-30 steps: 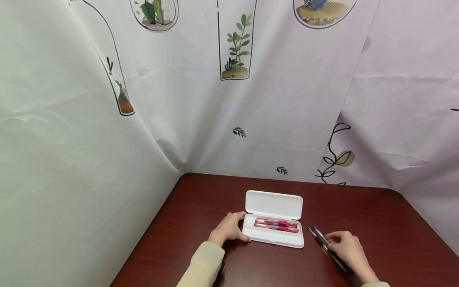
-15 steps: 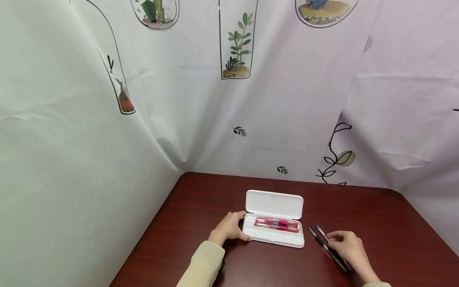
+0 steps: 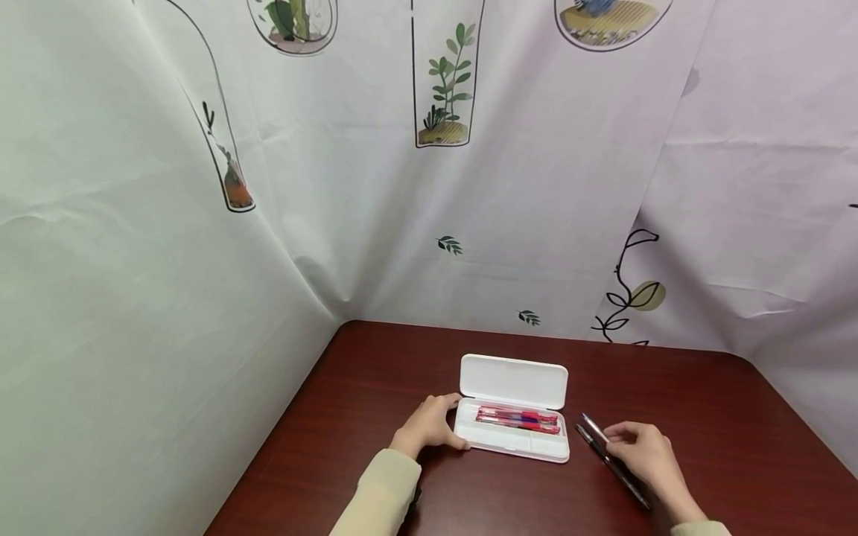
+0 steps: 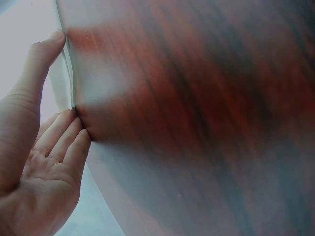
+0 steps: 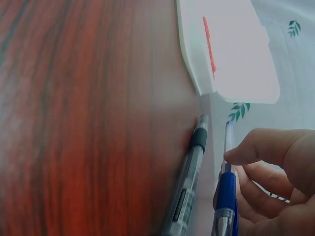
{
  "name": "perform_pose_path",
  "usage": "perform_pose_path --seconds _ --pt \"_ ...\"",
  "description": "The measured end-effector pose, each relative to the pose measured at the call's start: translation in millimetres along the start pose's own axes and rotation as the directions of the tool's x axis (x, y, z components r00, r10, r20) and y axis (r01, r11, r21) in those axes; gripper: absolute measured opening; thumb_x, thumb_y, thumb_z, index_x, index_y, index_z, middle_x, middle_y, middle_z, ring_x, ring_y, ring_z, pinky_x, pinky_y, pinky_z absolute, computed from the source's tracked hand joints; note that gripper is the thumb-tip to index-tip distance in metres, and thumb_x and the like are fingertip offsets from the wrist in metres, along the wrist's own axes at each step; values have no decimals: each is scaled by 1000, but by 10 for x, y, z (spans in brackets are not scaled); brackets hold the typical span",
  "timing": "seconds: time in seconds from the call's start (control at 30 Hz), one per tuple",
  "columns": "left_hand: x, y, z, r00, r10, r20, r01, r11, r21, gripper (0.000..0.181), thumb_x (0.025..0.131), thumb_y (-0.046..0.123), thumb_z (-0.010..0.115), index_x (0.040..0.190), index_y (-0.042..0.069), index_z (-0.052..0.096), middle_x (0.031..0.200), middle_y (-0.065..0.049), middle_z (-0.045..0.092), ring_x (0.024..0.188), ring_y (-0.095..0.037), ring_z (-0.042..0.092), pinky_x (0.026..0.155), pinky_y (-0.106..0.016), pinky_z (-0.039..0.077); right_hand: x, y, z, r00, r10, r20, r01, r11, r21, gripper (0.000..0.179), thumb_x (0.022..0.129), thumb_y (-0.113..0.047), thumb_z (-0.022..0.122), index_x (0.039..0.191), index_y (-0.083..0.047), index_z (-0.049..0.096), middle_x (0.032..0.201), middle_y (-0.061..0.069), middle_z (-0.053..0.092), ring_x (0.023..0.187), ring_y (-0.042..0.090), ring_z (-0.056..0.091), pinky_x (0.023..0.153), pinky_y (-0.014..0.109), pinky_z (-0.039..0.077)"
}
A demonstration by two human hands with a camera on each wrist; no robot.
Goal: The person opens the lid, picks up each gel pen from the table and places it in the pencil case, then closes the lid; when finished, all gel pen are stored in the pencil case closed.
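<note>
A white pencil case (image 3: 513, 449) stands with its lid raised on the table; pens with red grips (image 3: 518, 418) lie inside. My left hand (image 3: 427, 426) grips the case's left end, thumb at the near corner and fingers at the back. In the left wrist view the left hand (image 4: 49, 147) has its fingertips right at the case's edge. My right hand (image 3: 642, 452) pinches a blue pen (image 5: 226, 191) between thumb and fingers, tip slanting toward the case. Just left of that pen, a black pen (image 3: 613, 467) lies on the table.
The dark red-brown wooden table (image 3: 375, 372) meets white cloth hangings (image 3: 375, 223) with printed plants at the back and left. The raised lid (image 3: 513, 381) stands along the far side of the case.
My right hand has lifted the blue pen away from the black pen and moved it slightly toward the back. The left hand and the case stay in place.
</note>
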State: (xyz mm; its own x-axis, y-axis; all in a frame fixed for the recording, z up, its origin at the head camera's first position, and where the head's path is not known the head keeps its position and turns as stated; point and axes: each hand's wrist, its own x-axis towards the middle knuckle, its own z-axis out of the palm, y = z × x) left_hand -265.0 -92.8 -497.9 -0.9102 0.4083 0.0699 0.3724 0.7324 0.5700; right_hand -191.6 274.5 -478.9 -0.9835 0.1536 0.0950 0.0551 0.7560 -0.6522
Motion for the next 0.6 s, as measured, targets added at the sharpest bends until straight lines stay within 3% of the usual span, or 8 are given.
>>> perform_pose_path --seconds 0.6 --pt "4 0 -2 1000 -2 -4 2 1000 6 77 58 32 95 125 14 63 123 -1 68 106 -14 61 92 -33 50 124 -261 165 995 -95 24 94 994 48 16 71 -3 74 86 -9 75 73 -1 69 65 5 57 59 23 42"
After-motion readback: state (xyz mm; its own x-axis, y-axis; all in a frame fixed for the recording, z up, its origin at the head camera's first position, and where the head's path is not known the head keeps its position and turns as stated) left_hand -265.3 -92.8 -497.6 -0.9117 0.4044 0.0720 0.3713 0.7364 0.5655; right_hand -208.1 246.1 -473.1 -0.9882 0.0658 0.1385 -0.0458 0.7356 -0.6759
